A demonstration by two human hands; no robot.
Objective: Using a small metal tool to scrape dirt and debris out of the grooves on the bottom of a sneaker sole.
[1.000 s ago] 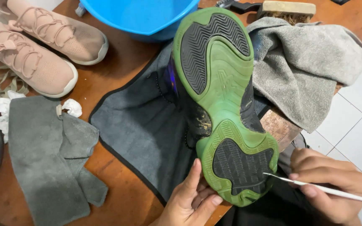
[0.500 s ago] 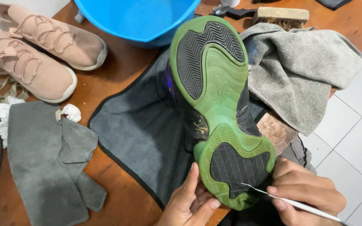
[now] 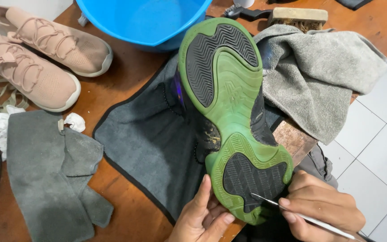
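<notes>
The green-soled shoe point(image 3: 229, 112) lies sole up in the middle of the frame, on a dark gray mat point(image 3: 144, 143). The left hand point(image 3: 202, 219) grips its heel from below, fingers closed on it. The right hand point(image 3: 323, 210) pinches a thin white pick point(image 3: 301, 216), its tip touching the heel tread. A blue basin point(image 3: 144, 20) sits at the top, two pink shoes point(image 3: 41, 54) at the upper left, and a gray towel point(image 3: 323, 71) at the upper right.

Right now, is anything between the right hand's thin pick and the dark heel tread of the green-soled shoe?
Nothing visible does. The right hand holds the thin pick with its tip already on the dark heel tread of the shoe. The left hand steadies the heel from the other side, clear of the pick.
</notes>
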